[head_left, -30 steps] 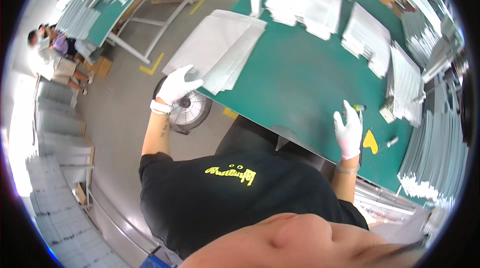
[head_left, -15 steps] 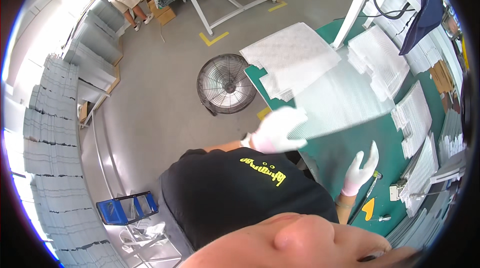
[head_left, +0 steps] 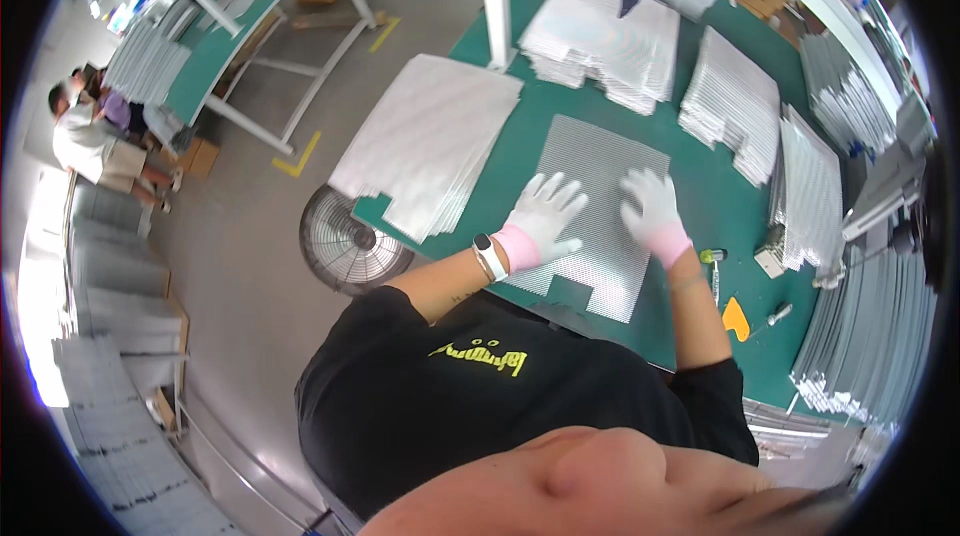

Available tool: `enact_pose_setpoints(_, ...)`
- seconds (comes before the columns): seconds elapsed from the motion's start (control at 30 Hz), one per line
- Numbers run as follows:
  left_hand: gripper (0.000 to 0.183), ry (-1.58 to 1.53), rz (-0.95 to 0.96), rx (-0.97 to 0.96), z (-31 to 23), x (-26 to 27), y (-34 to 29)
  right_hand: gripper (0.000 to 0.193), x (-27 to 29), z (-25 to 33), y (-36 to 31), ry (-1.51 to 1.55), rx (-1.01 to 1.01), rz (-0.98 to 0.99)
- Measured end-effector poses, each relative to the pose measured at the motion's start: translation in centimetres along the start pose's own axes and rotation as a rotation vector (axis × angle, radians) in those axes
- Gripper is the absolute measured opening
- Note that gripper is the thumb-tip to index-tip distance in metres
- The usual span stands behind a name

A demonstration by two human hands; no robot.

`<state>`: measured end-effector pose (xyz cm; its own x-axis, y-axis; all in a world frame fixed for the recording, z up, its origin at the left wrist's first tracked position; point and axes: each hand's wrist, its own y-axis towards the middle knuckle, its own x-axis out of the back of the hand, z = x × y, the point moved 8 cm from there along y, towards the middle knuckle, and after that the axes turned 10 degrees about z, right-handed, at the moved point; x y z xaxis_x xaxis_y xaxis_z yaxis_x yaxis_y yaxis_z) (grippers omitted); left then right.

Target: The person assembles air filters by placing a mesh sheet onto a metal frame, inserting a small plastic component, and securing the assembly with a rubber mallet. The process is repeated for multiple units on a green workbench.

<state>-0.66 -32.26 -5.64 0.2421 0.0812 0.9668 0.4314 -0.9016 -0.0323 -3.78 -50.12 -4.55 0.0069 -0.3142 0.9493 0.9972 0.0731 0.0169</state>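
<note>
A grey, finely perforated sheet [head_left: 600, 161] with a notched near edge lies flat on the green tabletop [head_left: 505, 191] in front of me. My left hand [head_left: 543, 221], in a white glove with a pink cuff, rests on its left side with fingers spread. Gloved the same way, my right hand [head_left: 653, 208] lies on the sheet's right edge, fingers apart. Neither hand grips anything. Right of my right forearm are a green-ended tool [head_left: 713, 258], an orange flat scraper [head_left: 736, 319] and a small metal piece [head_left: 779, 313].
Whitish sheet stacks lie at the left [head_left: 430, 141], the back [head_left: 605, 36] and the right [head_left: 733, 101]. A white post [head_left: 495, 1] rises from the table. Beyond its left edge, a round fan [head_left: 352, 236] is on the floor. Two people [head_left: 105, 141] are at the far left.
Both hands have come down flat onto the perforated sheet, which now lies nearer me, squared up between them. It was moving by my left hand before. My view has turned to the right.
</note>
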Motion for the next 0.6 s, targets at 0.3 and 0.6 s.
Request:
enact_pose_setpoints(0.3,0.072,-0.043,0.057,0.073,0.8,-2.0,2.1,0.069,5.2,-10.1,18.7,0.057,-0.770,-0.074)
enact_pose_setpoints(0.6,0.062,-0.212,-0.124,0.063,3.9,-1.2,2.7,0.072,4.1,-7.4,20.2,-0.105,-0.911,0.088)
